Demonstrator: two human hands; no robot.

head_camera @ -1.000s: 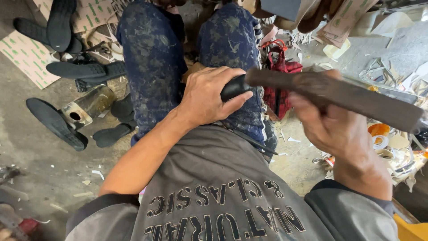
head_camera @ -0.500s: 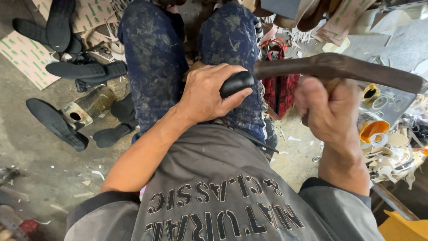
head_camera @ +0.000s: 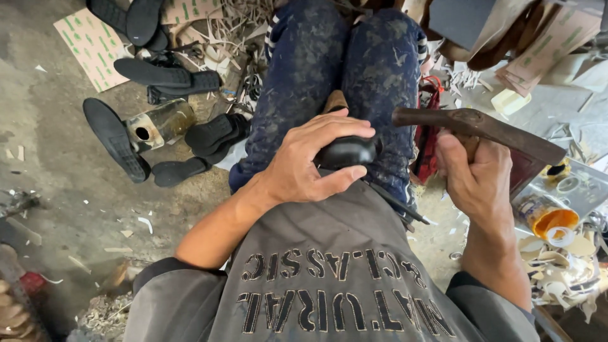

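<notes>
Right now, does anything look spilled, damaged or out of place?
Yes. Black soles and a tipped can lie scattered on the floor among scraps. The hammer looks rusty and worn.

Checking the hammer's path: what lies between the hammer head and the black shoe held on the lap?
In the head view, nothing: a short bare gap separates the hammer head from the shoe under the left hand; only the trouser leg shows behind.

Concrete floor (head_camera: 57, 177) carries black soles (head_camera: 117, 145) and scraps (head_camera: 145, 223).

Glossy black shoe (head_camera: 347, 152) on lap, rusty hammer (head_camera: 481, 130) alongside
</notes>
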